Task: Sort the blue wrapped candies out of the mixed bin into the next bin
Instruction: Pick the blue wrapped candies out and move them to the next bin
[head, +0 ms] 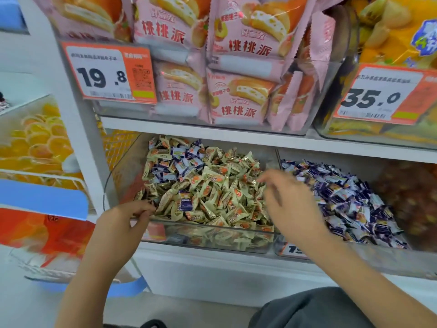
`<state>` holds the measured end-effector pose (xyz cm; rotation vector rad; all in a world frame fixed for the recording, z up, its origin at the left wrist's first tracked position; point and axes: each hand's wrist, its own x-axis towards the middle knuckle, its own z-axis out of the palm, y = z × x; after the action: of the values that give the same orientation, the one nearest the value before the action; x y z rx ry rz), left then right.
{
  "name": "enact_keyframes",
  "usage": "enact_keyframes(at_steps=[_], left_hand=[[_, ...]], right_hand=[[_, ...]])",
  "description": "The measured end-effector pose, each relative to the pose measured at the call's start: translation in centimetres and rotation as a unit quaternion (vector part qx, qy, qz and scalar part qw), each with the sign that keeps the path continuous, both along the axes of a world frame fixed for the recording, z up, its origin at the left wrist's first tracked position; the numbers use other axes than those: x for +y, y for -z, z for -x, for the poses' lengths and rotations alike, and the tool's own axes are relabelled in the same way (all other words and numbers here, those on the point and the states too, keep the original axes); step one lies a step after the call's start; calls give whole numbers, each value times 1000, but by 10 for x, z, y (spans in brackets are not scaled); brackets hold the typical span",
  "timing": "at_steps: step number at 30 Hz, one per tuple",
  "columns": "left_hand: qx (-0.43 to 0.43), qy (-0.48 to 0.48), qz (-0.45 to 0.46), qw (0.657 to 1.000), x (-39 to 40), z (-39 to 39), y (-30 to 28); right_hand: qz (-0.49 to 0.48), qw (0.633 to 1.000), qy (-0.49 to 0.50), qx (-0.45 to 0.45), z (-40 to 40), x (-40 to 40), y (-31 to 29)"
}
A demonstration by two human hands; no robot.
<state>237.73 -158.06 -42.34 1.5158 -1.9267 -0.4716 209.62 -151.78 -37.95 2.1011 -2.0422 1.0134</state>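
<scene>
The right hand (287, 204) is motion-blurred over the mixed bin (212, 229) near its right wall; whether its spread, loosely bent fingers hold anything cannot be told. The left hand (128, 217) rests at the bin's front left corner, fingertips pinched together, contents hidden. Blue wrapped candies (182, 162) cluster at the back left among cream ones (224, 195). The next bin (350, 197) holds blue candies.

Clear plastic, shiny wrappers, matt shelving

My mixed bin (212, 229) is clear, smooth plastic, and so is the next bin (277, 159); the blue wrapped candies (176, 159) and the cream ones (220, 185) wear crinkled, glossy film. The pink pie packs (238, 95) above look like satiny plastic. The price tags (108, 72) look like smooth printed paper, the shelf (260, 140) painted white and matt.
</scene>
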Motion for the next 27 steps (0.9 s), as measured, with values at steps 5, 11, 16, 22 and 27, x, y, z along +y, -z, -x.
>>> enact_keyframes(at_steps=[5, 11, 16, 22, 27], left_hand=[[15, -14, -16, 1000, 0, -11, 0], [16, -14, -12, 1000, -1, -17, -1], [22, -3, -11, 1000, -4, -11, -5], [33, 3, -22, 999, 3, -13, -4], [29, 3, -33, 999, 4, -16, -5]], right_hand=[[-183, 947, -227, 131, -76, -72, 22], [-243, 936, -243, 78, -86, -126, 17], [-176, 959, -219, 42, -104, -174, 15], [-298, 908, -218, 199, -143, -214, 51], [-280, 924, -197, 169, -151, -220, 64]])
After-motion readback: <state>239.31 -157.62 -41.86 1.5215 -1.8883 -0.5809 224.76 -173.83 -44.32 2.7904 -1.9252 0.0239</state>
